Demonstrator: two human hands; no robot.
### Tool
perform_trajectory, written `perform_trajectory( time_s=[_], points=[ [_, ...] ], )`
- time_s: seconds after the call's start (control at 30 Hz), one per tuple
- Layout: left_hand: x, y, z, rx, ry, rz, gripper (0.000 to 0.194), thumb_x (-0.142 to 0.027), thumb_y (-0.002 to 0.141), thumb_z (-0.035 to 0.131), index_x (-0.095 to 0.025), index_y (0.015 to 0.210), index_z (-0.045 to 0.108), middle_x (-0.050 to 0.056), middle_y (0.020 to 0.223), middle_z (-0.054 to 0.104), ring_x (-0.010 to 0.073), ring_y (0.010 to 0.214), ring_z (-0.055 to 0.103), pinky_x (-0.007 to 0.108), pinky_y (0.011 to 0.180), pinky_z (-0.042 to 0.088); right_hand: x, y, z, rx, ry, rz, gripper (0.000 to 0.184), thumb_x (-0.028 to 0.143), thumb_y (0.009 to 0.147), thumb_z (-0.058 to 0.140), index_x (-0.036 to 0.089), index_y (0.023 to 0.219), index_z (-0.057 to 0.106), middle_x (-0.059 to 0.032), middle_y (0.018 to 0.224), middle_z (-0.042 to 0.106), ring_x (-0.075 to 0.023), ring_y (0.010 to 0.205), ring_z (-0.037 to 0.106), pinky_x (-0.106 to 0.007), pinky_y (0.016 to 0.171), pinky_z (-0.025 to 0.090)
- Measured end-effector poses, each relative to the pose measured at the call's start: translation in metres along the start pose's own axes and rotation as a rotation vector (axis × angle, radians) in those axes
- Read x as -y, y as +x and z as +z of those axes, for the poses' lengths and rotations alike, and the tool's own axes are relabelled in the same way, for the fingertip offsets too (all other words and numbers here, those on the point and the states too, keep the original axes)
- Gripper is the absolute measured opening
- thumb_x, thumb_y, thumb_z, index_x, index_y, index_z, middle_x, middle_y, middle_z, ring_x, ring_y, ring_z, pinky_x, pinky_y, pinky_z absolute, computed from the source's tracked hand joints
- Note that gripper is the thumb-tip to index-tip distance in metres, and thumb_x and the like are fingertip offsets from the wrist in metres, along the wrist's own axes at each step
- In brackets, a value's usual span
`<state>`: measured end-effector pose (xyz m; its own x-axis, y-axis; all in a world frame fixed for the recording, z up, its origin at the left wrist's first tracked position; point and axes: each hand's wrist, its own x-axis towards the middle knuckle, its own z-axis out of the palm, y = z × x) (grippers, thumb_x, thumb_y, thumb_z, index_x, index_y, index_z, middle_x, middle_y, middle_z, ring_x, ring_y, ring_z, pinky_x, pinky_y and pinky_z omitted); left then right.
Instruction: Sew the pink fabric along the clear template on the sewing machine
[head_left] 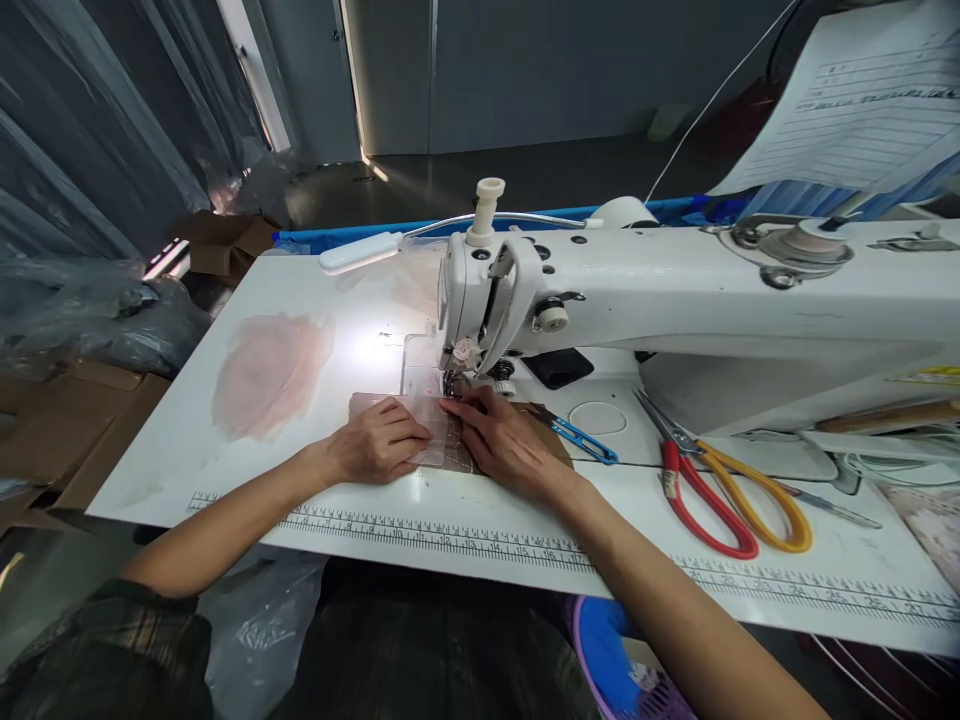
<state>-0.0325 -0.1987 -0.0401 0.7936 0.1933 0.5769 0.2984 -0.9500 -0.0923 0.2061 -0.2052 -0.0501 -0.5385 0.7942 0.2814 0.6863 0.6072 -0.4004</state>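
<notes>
Grey walls [517,75] and dim floor behind the sewing machine [622,290]; beneath it, a white tabletop [165,460], ruler markings along the front edge on the machine's near side. Left of the machine, plenty of bare surface out to the slanting side edge, interrupted by a heap of pink cloth [270,375]. Between needle end and front edge, only a narrow bare band. Tighter to the right, with tools in front of the machine's arm.

Counted: one sheer pink strip [431,415], at the machine's needle end; one brown sheet [559,455], partly under the right hand [499,435], just right of the needle, fingers bent, tips at the strip's edge. One left hand [376,440], left of the needle, fingers curled down onto the strip. Whether pinching or merely pressing, cannot tell for either. Right of the needle, one pair of blue snips [581,438]; farther right, before the machine's arm, one pair of scissors [724,485], handles red and yellow. Left of the machine's head, one white lamp [360,253]; far left, at least two cardboard boxes [229,245].
</notes>
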Motion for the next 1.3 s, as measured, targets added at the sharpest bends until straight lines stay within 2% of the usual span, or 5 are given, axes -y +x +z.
perform_trajectory(
  time_s=[0.17,0.37,0.57,0.87,1.3],
  points=[
    [0.0003,-0.0001,-0.0012,0.003,-0.002,-0.021,0.014,-0.016,0.091,0.056,-0.016,0.080,0.065,0.006,0.093,0.074,0.0158,0.075,0.063,0.033,0.069,0.051,-0.0078,-0.0055,-0.0020,0.006,0.027,0.023,0.044,0.019,0.095,0.041,0.028,0.135,0.058,-0.0104,0.113,0.059,-0.0216,0.096,0.063,-0.040,0.084,0.056],
    [-0.0020,0.0010,-0.0010,-0.028,-0.003,-0.007,0.014,-0.015,0.091,0.056,-0.014,0.079,0.064,0.007,0.091,0.074,0.0159,0.073,0.063,0.031,0.066,0.050,-0.0056,-0.0036,-0.0028,0.008,0.028,-0.055,0.042,0.019,0.094,0.043,0.028,0.130,0.063,-0.0112,0.111,0.057,-0.0220,0.102,0.060,-0.042,0.089,0.056],
    [-0.0024,-0.0006,0.0031,-0.002,0.000,0.000,0.012,-0.016,0.090,0.058,-0.015,0.080,0.064,0.006,0.089,0.074,0.0157,0.072,0.063,0.031,0.066,0.049,-0.0023,-0.0020,-0.0025,0.004,0.033,-0.048,0.041,0.018,0.092,0.045,0.027,0.127,0.064,-0.0117,0.111,0.058,-0.0233,0.103,0.059,-0.044,0.091,0.055],
    [-0.0032,0.0053,-0.0040,-0.023,0.049,0.008,0.012,-0.017,0.092,0.057,-0.015,0.081,0.063,0.006,0.091,0.075,0.0153,0.071,0.063,0.030,0.066,0.048,-0.0048,-0.0060,-0.0049,0.019,0.087,0.032,0.044,0.017,0.094,0.043,0.029,0.132,0.061,-0.0090,0.115,0.058,-0.0192,0.098,0.063,-0.038,0.090,0.055],
    [-0.0019,0.0018,0.0001,-0.031,0.051,0.008,0.010,-0.017,0.092,0.058,-0.014,0.086,0.065,0.005,0.091,0.075,0.0153,0.073,0.065,0.030,0.067,0.051,-0.0047,-0.0064,-0.0038,0.003,0.072,-0.043,0.039,0.019,0.094,0.044,0.025,0.127,0.065,-0.0118,0.111,0.057,-0.0225,0.104,0.060,-0.042,0.093,0.055]
  ],
)
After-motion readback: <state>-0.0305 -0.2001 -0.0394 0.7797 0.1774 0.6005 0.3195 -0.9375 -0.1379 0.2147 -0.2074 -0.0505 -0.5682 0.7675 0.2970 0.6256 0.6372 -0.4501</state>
